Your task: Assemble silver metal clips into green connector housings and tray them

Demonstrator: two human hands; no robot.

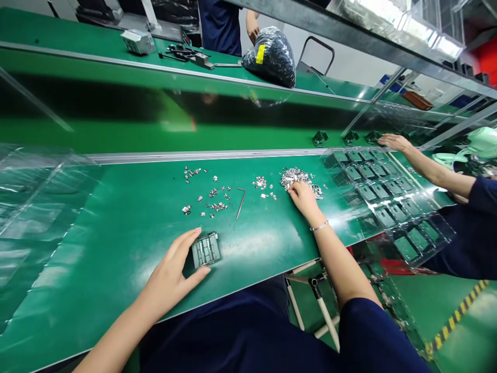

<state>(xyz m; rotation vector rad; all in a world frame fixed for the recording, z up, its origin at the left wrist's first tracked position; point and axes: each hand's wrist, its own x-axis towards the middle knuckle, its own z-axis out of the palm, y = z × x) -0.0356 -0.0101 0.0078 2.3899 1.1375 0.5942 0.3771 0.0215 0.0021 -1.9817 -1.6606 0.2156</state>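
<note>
A small grey slotted housing (206,249) rests on the green worktable (128,207), gripped at its left side between the thumb and fingers of my left hand (176,272). At the near edge of a heap of small silvery metal parts (297,175), my right hand (303,199) has its fingertips drawn together among the pieces. What they pinch, if anything, is hidden. Between my hands lies an L-shaped hex key (241,203). Little groups of the same metal parts (218,206) are scattered to its left, and a smaller cluster (260,182) sits to its right.
Clear plastic trays (382,191) with several grey housings stand at the right. A co-worker's hand (394,141) reaches past them to dark parts (373,137). Empty clear trays (34,207) lie at the left. Behind a low barrier, another person touches a black wrapped bundle (274,57).
</note>
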